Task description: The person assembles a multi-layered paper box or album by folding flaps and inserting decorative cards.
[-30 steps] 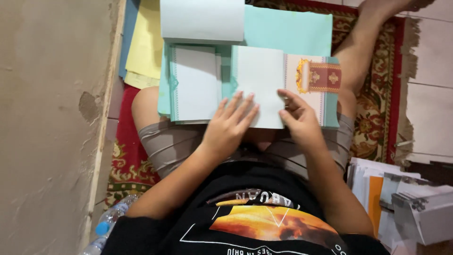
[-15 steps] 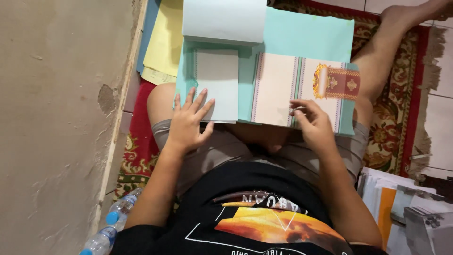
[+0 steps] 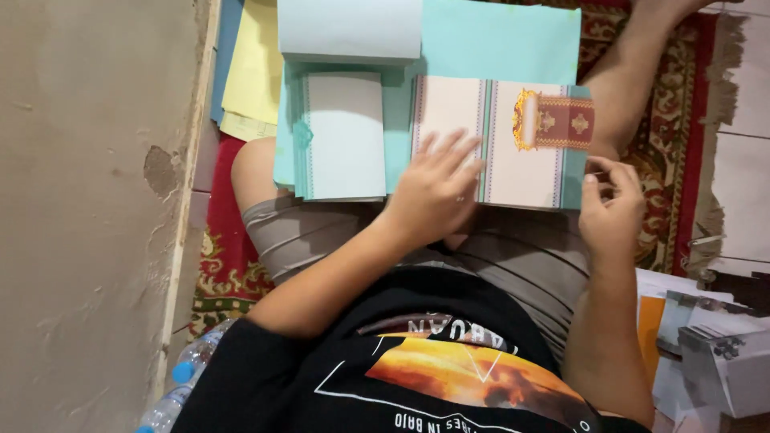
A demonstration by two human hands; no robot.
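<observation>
Left hand (image 3: 433, 188) lies flat, fingers spread, on the folded card (image 3: 501, 144); right hand (image 3: 611, 204) pinches the card's right edge.

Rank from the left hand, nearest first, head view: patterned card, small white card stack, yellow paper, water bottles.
From the left hand:
1. Patterned card, under its fingers.
2. Small white card stack, on the teal sheets beside it.
3. Yellow paper, top edge by the wall.
4. Water bottles, bottom corner by the wall.

Card stack (image 3: 341, 136) centre-left on lap, folded card (image 3: 497, 140) right of it, paper pile (image 3: 349, 30) above, bottles (image 3: 180, 385) lower left.
</observation>
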